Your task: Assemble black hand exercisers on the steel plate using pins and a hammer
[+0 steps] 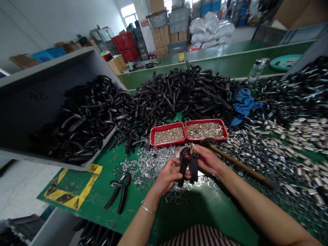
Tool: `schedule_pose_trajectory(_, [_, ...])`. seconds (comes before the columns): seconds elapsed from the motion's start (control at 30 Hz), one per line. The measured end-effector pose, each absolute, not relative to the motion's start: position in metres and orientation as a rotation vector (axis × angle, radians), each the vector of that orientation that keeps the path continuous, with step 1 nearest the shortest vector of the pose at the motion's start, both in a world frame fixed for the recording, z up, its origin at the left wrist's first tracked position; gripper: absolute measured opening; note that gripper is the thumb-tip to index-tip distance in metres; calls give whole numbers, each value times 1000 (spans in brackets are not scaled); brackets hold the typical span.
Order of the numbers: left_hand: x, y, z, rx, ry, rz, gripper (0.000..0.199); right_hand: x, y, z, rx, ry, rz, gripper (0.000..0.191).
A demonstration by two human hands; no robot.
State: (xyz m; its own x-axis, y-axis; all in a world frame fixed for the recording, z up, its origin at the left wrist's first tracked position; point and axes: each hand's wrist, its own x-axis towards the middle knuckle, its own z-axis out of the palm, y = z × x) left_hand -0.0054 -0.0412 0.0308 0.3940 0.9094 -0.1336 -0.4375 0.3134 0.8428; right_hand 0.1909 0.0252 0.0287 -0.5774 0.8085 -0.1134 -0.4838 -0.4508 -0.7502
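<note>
My left hand (166, 177) is closed on a curved black handle (183, 165), held upright over the bench. In my right hand (208, 160), fingers bent round it, is a second black handle (194, 169) with a small metal fitting at its top. The two handles are side by side; whether they are joined is hard to see. Beneath the hands lies a metal plate (202, 173), partly hidden. To the left on the green bench (138, 215), a black two-handled tool (119, 191) lies with its handles spread.
Two red trays (167, 144) of small metal pins stand beyond my hands. Loose metal rings (143, 167) surround the plate. A wooden-handled hammer (241, 165) lies right. Black handles (179, 92) are heaped behind and in a tipped grey bin (51, 164). A blue cloth (243, 102) and metal sleeves (304, 136) are at right.
</note>
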Motion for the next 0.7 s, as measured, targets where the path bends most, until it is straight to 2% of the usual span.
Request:
schedule_pose_trajectory(0.07, [-1, -37, 28, 899, 785, 986, 52, 189, 25, 33, -685, -969, 2062, 29])
schedule_pose_trajectory(0.13, [0, -31, 30, 1042, 898, 990, 49, 192, 28, 36, -746, -1049, 2007, 29])
schedule_pose_trajectory(0.23, [0, -23, 33, 1112, 1013, 1023, 39, 204, 36, 40, -860, -1135, 1789, 33])
schedule_pose_trajectory(0.33, [5, -17, 30, 964, 1009, 1095, 37, 216, 40, 41, -1076, -1354, 1577, 37])
schedule_pose_trajectory(0.43, [17, -15, 25, 946, 1053, 999, 36, 216, 32, 38, -1246, -1705, 1273, 37])
schedule_pose_trajectory(0.53, [27, -14, 23, 1026, 1205, 919, 39, 210, 22, 37, -1318, -1884, 1004, 35])
schedule_pose_trajectory(0.7, [32, -13, 22, 1092, 1242, 918, 47, 209, 17, 40, -1404, -1962, 883, 38])
